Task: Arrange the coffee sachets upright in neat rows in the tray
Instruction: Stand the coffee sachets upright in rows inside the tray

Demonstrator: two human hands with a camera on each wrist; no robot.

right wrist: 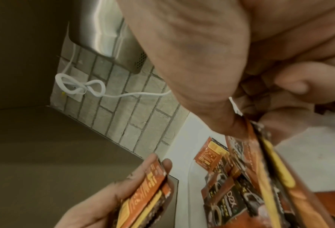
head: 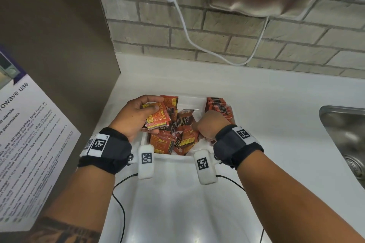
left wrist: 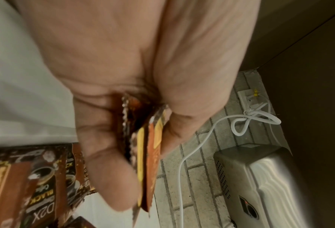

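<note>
Office kitchenette: steel sink (head: pixel 343 124), microwave-use notice (head: pixel 29 144) (brick wall).

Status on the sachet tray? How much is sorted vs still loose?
Early. Done: one upright row of sachets stands along the right side of the tray. In hand: the left hand holds a small stack of sachets; the right hand is down in the loose pile and pinches a sachet in the right wrist view. Left: most of that pile still lies jumbled in the tray.
</note>
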